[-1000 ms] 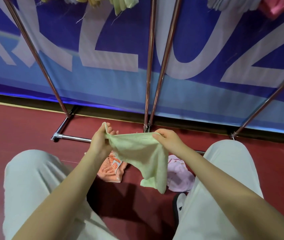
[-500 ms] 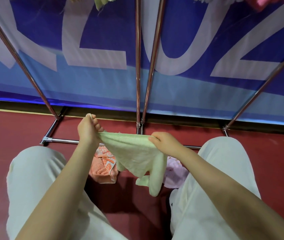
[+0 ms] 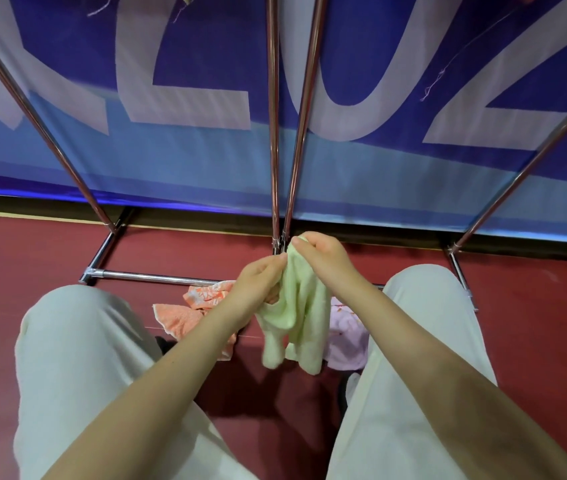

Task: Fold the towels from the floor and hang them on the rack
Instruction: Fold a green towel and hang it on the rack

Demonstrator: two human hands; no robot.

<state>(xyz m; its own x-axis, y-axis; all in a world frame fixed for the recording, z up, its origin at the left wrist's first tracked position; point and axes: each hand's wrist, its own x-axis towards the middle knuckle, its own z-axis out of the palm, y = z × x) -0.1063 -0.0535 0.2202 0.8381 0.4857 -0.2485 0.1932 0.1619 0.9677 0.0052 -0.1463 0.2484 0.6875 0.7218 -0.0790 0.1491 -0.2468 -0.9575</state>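
1. Nearest the camera, two knees in pale trousers spread wide and both bare forearms reaching forward between them: a crouch over the work.

2. Here's the action: the left hand and the right hand are close together, almost touching, both pinching the top edge of the green towel. Fingers curled on cloth on each side, nothing loose.

3. The green towel hangs doubled from that pinch, two uneven tails dangling just above the floor. My read: this is the fold in half, corners being brought together.

4. To do it well, I'd say match the two top corners squarely before one hand takes both, then give a light shake so the tails drop level. Right now one tail looks longer and bunched; smoothing it down would stop a lumpy hang.

5. Just behind, on the floor, the orange towel lies crumpled to the left, and the pink towel sits part-hidden behind the green one. Both unfolded.

6. Farther on, the rack with its base bar along the floor and uprights rising; its hanging rail is out of view.

7. Last, the blue banner with large pale letters behind everything.
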